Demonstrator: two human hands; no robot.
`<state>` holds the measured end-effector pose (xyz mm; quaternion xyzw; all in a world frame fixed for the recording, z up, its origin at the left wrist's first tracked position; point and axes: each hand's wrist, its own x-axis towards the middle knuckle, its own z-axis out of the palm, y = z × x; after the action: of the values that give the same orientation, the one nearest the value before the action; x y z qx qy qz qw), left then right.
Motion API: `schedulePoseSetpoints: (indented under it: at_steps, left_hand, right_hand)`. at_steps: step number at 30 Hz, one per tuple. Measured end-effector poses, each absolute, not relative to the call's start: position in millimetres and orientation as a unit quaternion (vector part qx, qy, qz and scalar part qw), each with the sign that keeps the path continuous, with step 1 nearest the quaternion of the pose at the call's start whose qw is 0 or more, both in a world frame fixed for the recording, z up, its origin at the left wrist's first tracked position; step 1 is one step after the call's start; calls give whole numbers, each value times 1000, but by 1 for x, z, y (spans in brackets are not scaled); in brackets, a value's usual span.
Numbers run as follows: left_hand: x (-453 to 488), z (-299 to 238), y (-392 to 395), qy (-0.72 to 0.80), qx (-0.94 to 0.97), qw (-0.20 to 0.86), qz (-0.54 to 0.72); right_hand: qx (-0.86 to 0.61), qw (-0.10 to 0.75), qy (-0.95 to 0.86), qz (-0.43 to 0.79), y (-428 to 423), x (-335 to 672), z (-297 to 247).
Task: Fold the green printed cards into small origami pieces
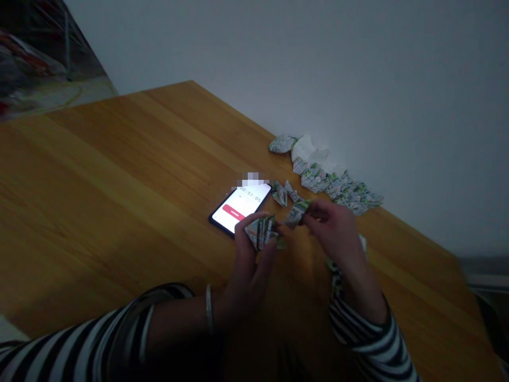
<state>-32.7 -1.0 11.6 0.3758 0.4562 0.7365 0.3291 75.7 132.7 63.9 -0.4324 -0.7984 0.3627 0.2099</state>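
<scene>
Between its thumb and fingers, my left hand (248, 265) grips a stack of folded paper pieces (260, 232), printed like newspaper in grey and green. My right hand (336, 225) pinches a single folded paper piece (297, 213), held just to the right of the stack. A small gap separates the two. Two more small folded pieces (280, 193) lie on the table behind my hands. Just beyond my left hand is a phone (242, 204), its lit screen showing a running time and a red button.
Along the wall (358, 79), a long row of folded printed papers (342, 188) lies near the edge of the wooden table (119, 175). White paper (308, 150) sits at the row's far end. Part of another paper shows under my right wrist. Blurred clutter (35, 53) stands beyond the table, upper left.
</scene>
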Motion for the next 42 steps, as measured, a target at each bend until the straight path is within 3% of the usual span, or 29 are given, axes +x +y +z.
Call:
schedulePoseSetpoints:
  at_steps: [3, 11, 29, 42]
  left_hand:
    - [-34, 11, 2, 492, 354, 362, 708]
    - [-35, -2, 0, 469, 434, 397, 658]
    - [-36, 1, 3, 461, 478, 371, 648]
    - [-37, 4, 4, 479, 461, 409, 625]
  right_hand:
    - [-407, 234, -779, 416, 118, 94, 83]
    - [-345, 197, -837, 377, 106, 100, 84]
    - [-373, 173, -692, 593, 114, 101, 65]
    - [-375, 163, -738, 537, 108, 98, 67]
